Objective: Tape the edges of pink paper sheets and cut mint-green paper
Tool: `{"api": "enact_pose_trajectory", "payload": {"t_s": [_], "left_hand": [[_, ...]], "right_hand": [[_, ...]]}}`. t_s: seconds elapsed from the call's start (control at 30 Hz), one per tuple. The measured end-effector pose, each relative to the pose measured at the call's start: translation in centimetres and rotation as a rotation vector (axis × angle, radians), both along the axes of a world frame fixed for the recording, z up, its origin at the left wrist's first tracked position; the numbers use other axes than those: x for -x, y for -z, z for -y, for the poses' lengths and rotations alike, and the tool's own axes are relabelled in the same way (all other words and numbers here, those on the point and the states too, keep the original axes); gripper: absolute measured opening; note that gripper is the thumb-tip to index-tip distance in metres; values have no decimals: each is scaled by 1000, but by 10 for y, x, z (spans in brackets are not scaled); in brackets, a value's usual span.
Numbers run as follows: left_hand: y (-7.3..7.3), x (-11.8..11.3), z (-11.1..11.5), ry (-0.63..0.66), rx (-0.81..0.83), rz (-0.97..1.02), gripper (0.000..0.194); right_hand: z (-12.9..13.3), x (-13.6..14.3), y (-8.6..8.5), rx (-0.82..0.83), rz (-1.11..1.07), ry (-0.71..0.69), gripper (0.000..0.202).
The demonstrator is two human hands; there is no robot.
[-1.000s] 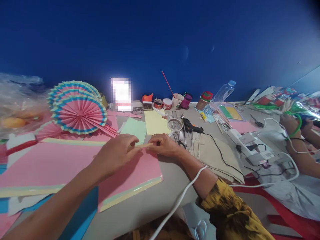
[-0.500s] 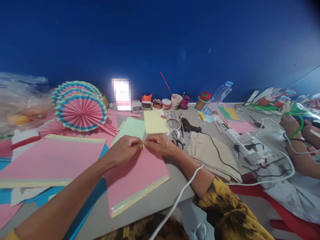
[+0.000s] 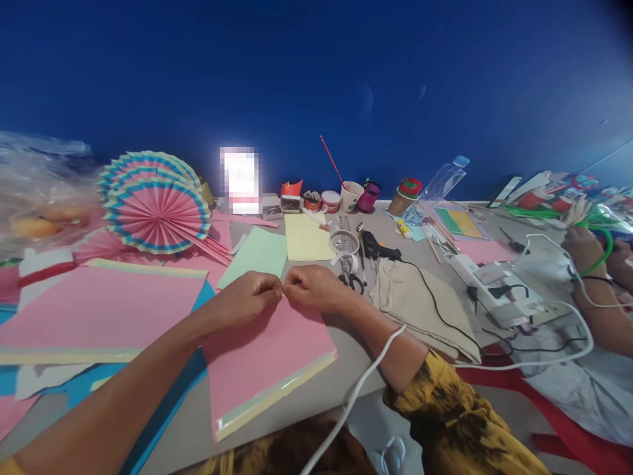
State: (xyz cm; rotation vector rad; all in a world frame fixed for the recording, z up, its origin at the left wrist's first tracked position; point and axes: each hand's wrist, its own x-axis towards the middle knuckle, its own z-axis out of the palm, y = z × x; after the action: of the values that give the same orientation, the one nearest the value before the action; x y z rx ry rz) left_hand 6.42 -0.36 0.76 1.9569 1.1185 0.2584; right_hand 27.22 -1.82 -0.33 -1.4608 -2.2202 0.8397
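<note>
A pink paper sheet (image 3: 267, 366) lies in front of me, with pale green and yellow strips along its near edge. At its far edge, my left hand (image 3: 250, 295) is closed in a pinch on the paper. Right beside it, my right hand (image 3: 312, 289) pinches the same edge, the fingertips nearly meeting. What lies exactly between the fingertips is hidden. A pale green sheet (image 3: 257, 254) lies just beyond my hands. Another pink sheet with edge strips (image 3: 113, 310) rests on the left, partly under my left forearm.
Pleated paper fans (image 3: 158, 214) stand at the back left. Beyond my right hand are a tape roll (image 3: 344, 244), scissors (image 3: 352, 284) and a black glue gun (image 3: 380, 249). A folded cloth (image 3: 415, 303) and a power strip (image 3: 487, 287) lie right. A co-worker's hand (image 3: 583, 247) holds green material.
Both hands stay pinched at the sheet's far edge, with only slight finger movement. The view has shifted a little.
</note>
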Motion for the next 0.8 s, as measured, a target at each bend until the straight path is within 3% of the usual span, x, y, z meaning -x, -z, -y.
{"api": "enact_pose_trajectory", "payload": {"t_s": [0.07,0.2,0.27,0.43,0.7,0.8], "left_hand": [[-1,2,1,17,14,-7,31],[-5,2,3,17,6,-13,29],[-7,0,4,-6,-15,-15,29],[-5,3,1,-79,-38,-42,23],[-19,40,-21,-136,50,-9,19],[-24,56,-27,-173,79,25,18]], "right_hand": [[-1,0,-1,12,-21,21,25],[-6,-11,-4,116,-317,59,42],[-7,-17,-5,186,-391,20,38],[-9,-23,-6,240,-347,-41,21],[-16,-45,-9,288,-293,228,18],[-18,-46,-3,282,-300,253,18]]}}
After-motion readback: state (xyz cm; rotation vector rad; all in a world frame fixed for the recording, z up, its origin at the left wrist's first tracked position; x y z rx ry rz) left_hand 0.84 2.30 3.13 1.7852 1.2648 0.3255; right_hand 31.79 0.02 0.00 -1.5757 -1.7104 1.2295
